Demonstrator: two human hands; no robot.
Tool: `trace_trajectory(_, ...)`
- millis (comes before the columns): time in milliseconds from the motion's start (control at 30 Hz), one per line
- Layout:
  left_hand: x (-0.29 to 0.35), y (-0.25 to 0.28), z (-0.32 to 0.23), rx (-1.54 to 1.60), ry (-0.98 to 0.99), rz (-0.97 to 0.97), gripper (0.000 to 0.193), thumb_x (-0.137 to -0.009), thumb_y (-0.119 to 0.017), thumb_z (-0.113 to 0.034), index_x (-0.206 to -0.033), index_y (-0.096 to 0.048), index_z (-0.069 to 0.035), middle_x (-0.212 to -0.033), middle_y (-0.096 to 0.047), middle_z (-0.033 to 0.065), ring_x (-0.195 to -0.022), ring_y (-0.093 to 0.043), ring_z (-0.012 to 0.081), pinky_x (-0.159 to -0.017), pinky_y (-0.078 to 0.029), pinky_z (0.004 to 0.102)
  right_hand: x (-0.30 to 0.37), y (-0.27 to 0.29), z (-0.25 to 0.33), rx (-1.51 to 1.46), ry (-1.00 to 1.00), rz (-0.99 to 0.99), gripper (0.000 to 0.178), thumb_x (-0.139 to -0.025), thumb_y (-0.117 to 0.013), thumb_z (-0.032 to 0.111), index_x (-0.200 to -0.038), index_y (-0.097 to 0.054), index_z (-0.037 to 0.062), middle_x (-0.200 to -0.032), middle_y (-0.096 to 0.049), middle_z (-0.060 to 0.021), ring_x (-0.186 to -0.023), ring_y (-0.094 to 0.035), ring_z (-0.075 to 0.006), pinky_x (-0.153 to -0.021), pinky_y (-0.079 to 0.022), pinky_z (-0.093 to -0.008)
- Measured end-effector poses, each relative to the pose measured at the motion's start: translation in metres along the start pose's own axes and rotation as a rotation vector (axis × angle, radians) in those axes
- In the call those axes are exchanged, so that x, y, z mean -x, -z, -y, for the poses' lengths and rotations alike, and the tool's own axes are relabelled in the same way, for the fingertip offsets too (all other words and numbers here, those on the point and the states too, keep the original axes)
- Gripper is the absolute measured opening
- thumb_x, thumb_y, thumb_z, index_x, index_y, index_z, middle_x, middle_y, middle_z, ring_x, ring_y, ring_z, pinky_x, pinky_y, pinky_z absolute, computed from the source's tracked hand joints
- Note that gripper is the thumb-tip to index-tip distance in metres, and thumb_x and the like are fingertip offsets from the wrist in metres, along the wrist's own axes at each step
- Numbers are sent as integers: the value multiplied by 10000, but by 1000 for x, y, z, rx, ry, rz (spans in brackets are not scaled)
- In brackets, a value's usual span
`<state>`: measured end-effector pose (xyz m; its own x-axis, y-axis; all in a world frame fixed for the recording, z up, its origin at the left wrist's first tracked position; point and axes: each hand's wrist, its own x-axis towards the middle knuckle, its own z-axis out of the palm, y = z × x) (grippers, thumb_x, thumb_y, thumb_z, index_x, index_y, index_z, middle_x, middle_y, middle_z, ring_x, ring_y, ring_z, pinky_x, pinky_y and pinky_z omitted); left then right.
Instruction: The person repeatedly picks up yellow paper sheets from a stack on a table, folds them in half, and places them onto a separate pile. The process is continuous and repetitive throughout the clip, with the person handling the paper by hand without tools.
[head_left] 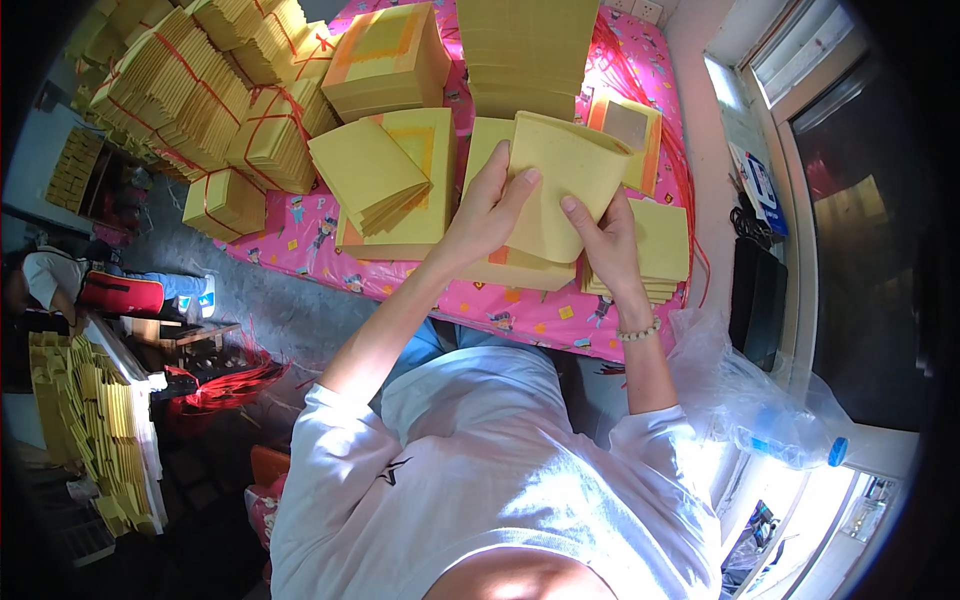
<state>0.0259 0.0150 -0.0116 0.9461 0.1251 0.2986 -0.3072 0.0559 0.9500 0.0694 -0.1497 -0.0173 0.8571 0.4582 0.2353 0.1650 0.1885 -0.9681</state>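
My left hand [490, 200] grips the left edge of a folded piece of yellow paper [560, 160], thumb lying on its face. On its lower right side, my right hand [612, 240] is closed on the same paper, thumb in front and fingers behind. The folded paper is tilted up above the table, with an open curved fold along its top. Beneath it, a stack of yellow paper [525, 272] is partly hidden. Just left of my left hand, a fanned bundle of folded paper [368, 172] rests on another stack [430, 135]. A smaller stack [655, 245] lies right of my right hand.
A pink patterned cloth [330, 268] covers the table. Tall yellow bundles tied with red strips [175, 85] crowd the far left. Red strands [678, 150] hang along the right edge. A plastic bottle [790, 440] lies by the window. Another person [60, 280] is at the left.
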Motion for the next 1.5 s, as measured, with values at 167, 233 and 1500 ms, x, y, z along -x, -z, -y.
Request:
trace_trajectory(167,11,0,8,-89,-97,-12,333,-981,-449,-122,-1269,-375,29,-1110,-574,131,-1017,-545,143,-883,-435,283,7,-1,-4,-30,4,35,447,-879,-644,62,-1266,-430,-4,-1164,-582,-90,-1062,-560,-140,-909,-461,-285)
trace_trajectory(233,17,-1,13,-129,-144,-16,393,-982,-441,-125,-1326,-337,32,-1146,-569,156,-1040,-554,175,-905,-428,298,11,1,-6,-17,-17,44,445,-874,-650,60,-1261,-439,-5,-1167,-584,-88,-1066,-561,-141,-908,-463,-285)
trace_trajectory(1500,-32,2,3,88,573,-10,308,-966,-486,-173,-1220,-486,0,-1139,-601,87,-1019,-591,160,-860,-479,305,-21,18,-8,-173,-384,20,339,-875,-665,145,-1151,-576,-30,-1062,-651,-88,-918,-627,-116,-789,-509,-254)
